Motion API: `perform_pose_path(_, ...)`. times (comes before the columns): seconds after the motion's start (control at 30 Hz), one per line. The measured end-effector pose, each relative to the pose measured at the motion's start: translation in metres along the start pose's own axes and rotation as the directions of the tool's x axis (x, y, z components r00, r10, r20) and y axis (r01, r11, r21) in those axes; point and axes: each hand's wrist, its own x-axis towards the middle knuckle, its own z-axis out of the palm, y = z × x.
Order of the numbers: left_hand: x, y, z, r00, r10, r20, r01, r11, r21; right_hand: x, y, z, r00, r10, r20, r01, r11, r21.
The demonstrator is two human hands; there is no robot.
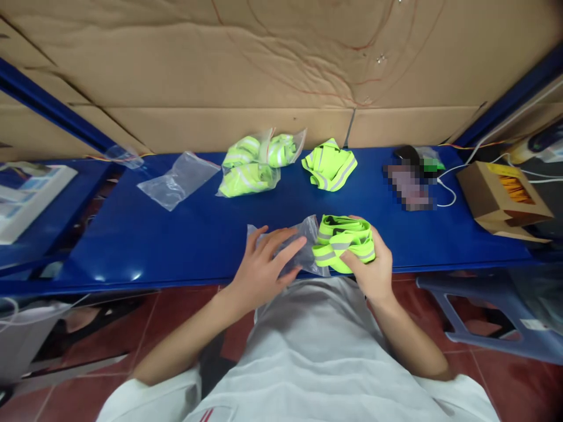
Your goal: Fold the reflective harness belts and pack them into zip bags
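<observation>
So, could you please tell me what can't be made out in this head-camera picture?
- Head view: the item on the blue table is pixelated; its identity is unreadable.
- The mouth of the clear bag is hidden under the left hand.
- The underside of the folded vest is covered by the right hand.
- The cardboard box contents are too small to identify.

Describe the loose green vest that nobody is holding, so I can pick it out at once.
Start at the blue table and look along its far edge, by the cardboard wall. The loose green vest lies there, right of the bagged vests. Unlike those it has no plastic around it, and unlike the folded vest in the right hand, no hand touches it.
</observation>
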Motion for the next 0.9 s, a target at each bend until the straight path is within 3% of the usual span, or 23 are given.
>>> perform_pose_path(0.2, 0.007, 0.009, 0.023, 0.98, -0.1, 0.172, 0.108, 0.993, -0.039, 0.002, 0.01, -0.002, 0.982, -0.048, 0.185, 0.059, 0.997, -0.056)
perform_pose_path(0.3, 0.009, 0.008, 0.027, 0.982, -0.13, 0.14, 0.137, 0.99, -0.041, 0.002, 0.009, -0.007, 0.963, -0.06, 0.263, 0.098, 0.986, -0.134)
perform_pose_path(0.43, 0.009, 0.006, 0.025, 0.995, -0.056, 0.078, 0.059, 0.998, -0.038, 0.008, -0.002, -0.021, 0.925, 0.048, 0.377, 0.073, 0.951, -0.301)
perform_pose_path(0.5, 0.009, 0.005, 0.023, 0.995, -0.02, 0.097, 0.025, 0.998, -0.049, 0.015, -0.008, -0.031, 0.873, 0.119, 0.474, 0.06, 0.937, -0.345)
perform_pose_path(0.6, 0.011, 0.005, 0.021, 0.979, 0.06, 0.197, -0.037, 0.992, -0.119, 0.029, -0.014, -0.04, 0.717, 0.196, 0.669, 0.01, 0.956, -0.292)
perform_pose_path(0.63, 0.013, 0.005, 0.02, 0.969, 0.088, 0.229, -0.054, 0.988, -0.147, 0.033, -0.014, -0.042, 0.691, 0.206, 0.693, -0.024, 0.965, -0.263)
perform_pose_path(0.67, 0.014, 0.005, 0.021, 0.961, 0.108, 0.253, -0.065, 0.983, -0.172, 0.036, -0.015, -0.043, 0.697, 0.208, 0.687, -0.051, 0.969, -0.242)
perform_pose_path(0.73, 0.015, 0.005, 0.022, 0.956, 0.109, 0.271, -0.056, 0.979, -0.196, 0.038, -0.015, -0.042, 0.764, 0.196, 0.614, -0.067, 0.972, -0.227)
perform_pose_path(0.9, 0.012, 0.003, 0.024, 0.958, 0.063, 0.278, -0.003, 0.978, -0.21, 0.029, -0.019, -0.043, 0.878, 0.086, 0.47, 0.081, 0.943, -0.323)
